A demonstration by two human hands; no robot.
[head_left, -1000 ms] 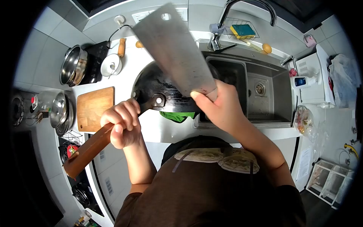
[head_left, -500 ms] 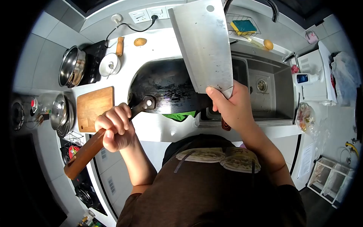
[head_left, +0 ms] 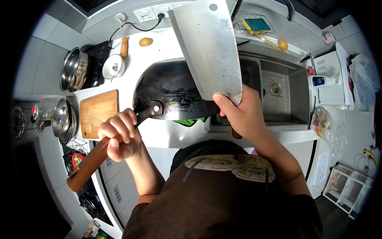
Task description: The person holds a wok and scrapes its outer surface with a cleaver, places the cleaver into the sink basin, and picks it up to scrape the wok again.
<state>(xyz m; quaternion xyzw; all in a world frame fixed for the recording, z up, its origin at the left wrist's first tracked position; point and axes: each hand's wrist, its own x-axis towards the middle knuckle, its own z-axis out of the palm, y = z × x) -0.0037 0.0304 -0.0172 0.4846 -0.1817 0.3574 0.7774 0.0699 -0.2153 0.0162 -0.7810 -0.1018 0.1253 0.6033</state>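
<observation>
My left hand (head_left: pixel 120 135) is wrapped round the wooden handle of a dark wok (head_left: pixel 169 87), near where the handle meets its metal neck. The wok is tilted over the counter by the sink, its dark metal side showing. My right hand (head_left: pixel 243 113) grips a broad cleaver (head_left: pixel 211 49) at the base of its blade, which points away from me and covers part of the wok. The end of the cleaver's handle shows below my right hand. A green cloth (head_left: pixel 189 122) lies partly hidden under the wok's near edge.
A cutting board (head_left: pixel 98 113), white bowl (head_left: pixel 114 66), rolling pin (head_left: pixel 124 47) and potato (head_left: pixel 145 42) lie on the left. Behind them stands a steel pot (head_left: pixel 74 69). The double sink (head_left: pixel 276 93) is at right, with a sponge (head_left: pixel 256 26) in a rack behind it.
Over the last second the cleaver has swung to a more upright angle, its tip shifting right and then slightly left. The potato and wall socket have come into fuller view.
</observation>
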